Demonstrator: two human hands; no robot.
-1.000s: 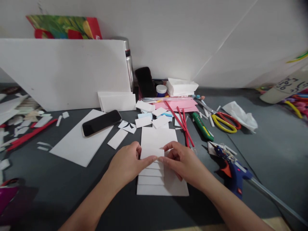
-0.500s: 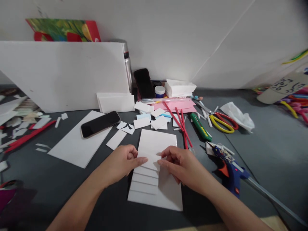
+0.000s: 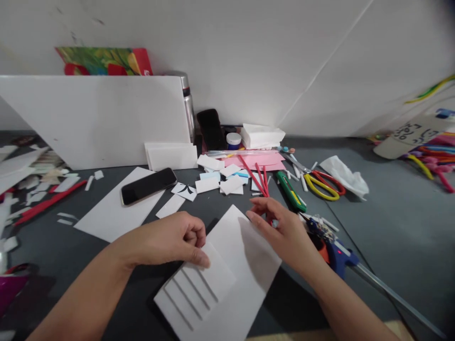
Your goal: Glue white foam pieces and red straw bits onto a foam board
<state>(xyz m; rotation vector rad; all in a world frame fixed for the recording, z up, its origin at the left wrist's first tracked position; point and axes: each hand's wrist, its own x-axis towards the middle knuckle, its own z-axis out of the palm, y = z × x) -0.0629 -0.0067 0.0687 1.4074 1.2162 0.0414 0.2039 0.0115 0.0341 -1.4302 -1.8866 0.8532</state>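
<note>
A white foam board (image 3: pixel 254 270) lies turned at an angle on the dark table in front of me. Several thin white foam strips (image 3: pixel 199 289) overlap along its left side like steps. My left hand (image 3: pixel 177 241) is closed at the board's left edge, with the thumb pressing the top strip and the other fingers curled, partly hidden. My right hand (image 3: pixel 279 232) hovers off the board's upper right edge, its fingers apart and nothing between them. Just right of that hand is a blue glue gun (image 3: pixel 339 255) with a glue stick in its back.
A green utility knife (image 3: pixel 290 192), scissors (image 3: pixel 323 184) and red sticks (image 3: pixel 261 177) lie beyond my right hand. Loose white pieces (image 3: pixel 208 184) and a phone (image 3: pixel 148 185) on a white sheet (image 3: pixel 106 218) lie farther back. A large white board (image 3: pixel 95 123) stands behind.
The board with its strips has been rotated clockwise. My right hand has let go of the top strip and moved up and right; my left thumb stays on it, slightly lower.
</note>
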